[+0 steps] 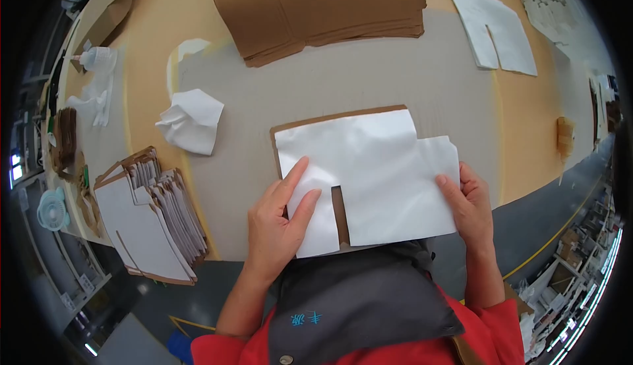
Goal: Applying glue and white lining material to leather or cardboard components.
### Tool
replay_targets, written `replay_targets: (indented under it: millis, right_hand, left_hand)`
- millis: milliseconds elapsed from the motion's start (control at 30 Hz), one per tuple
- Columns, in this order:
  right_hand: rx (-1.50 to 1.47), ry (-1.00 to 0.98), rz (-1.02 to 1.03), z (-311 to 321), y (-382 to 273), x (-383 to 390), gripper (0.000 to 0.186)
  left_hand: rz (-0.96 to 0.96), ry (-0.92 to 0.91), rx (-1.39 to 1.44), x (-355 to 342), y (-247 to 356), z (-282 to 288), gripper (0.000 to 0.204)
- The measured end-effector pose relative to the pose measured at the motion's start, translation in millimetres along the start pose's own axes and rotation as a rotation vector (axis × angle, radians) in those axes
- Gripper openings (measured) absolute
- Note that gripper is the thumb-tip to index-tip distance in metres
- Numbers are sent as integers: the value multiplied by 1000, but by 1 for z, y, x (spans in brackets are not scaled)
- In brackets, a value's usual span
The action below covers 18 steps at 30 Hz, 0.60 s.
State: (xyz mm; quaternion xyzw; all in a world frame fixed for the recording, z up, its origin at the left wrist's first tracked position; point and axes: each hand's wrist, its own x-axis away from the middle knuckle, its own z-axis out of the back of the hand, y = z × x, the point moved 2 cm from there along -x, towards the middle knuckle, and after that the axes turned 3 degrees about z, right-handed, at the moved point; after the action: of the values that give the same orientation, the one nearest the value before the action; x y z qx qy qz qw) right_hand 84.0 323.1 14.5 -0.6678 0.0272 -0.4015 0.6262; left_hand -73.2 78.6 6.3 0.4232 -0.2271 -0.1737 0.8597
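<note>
A white soft sheet (pixel 386 174) with a narrow slot at its near edge lies over a brown panel (pixel 343 116), whose rim shows along the far and left sides. My left hand (pixel 277 220) is at its left edge, thumb and index finger spread on the white surface, the other fingers partly hidden. At the right edge, my right hand (pixel 468 203) pinches the sheet, thumb on top and fingers curled beneath. The near edge of the piece is close to my grey apron (pixel 356 305).
Brown panels (pixel 316 9) are stacked at the far middle of the table. More slotted white sheets (pixel 494 32) lie far right. A crumpled white piece (pixel 191 121) and a stack of white-faced panels (pixel 142 223) are on the left, near a bottle (pixel 95 58) and a small fan (pixel 53 210).
</note>
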Motion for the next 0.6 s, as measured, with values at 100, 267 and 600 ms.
replay_targets:
  millis: [100, 267, 600]
  right_hand:
    - [3, -5, 14, 1, 1, 0, 22]
    - [4, 17, 31, -2, 1, 1, 20]
    - [-11, 10, 59, -5, 2, 3, 20]
  left_hand:
    - [58, -45, 27, 3, 5, 5, 46]
    - [85, -78, 78, 10, -1, 9, 45]
    - [30, -78, -54, 11, 2, 10, 43]
